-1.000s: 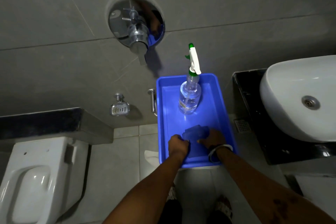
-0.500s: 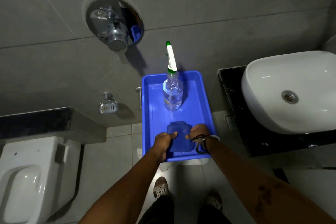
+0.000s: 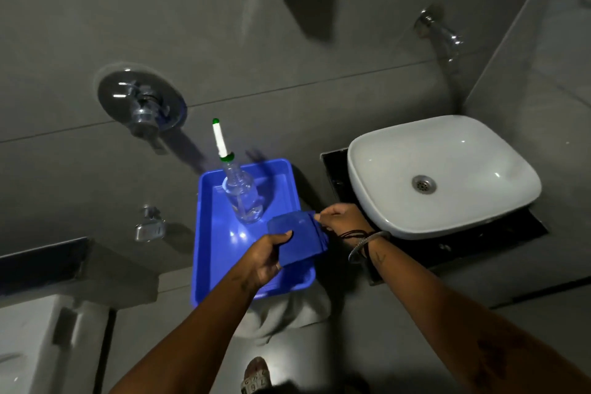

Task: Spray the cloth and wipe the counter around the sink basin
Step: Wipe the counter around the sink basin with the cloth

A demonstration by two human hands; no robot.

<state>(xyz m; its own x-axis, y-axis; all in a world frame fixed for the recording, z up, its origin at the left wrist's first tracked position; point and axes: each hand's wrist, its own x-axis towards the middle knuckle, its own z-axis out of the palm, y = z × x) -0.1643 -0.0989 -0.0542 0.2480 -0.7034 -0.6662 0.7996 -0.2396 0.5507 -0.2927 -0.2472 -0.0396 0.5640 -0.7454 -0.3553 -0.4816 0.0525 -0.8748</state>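
Observation:
A folded blue cloth [image 3: 295, 238] is held up above the right side of a blue tray [image 3: 220, 253]. My left hand [image 3: 267, 257] grips its lower left edge, and my right hand [image 3: 340, 219] pinches its upper right corner. A clear spray bottle [image 3: 241, 197] with a white and green nozzle stands upright at the far end of the tray, untouched. To the right, a white sink basin [image 3: 447, 176] sits on a black counter [image 3: 463, 249].
A chrome shower mixer [image 3: 142, 107] is on the grey wall at left, and a wall spout [image 3: 443, 37] hangs above the basin. A white toilet [image 3: 28, 349] stands at lower left. A small soap holder [image 3: 150, 227] is on the wall. My sandalled foot [image 3: 254, 376] shows below.
Both hands have lifted the cloth off the tray floor and carried it right, toward the basin. The view has tilted up and right, showing more of the basin and wall.

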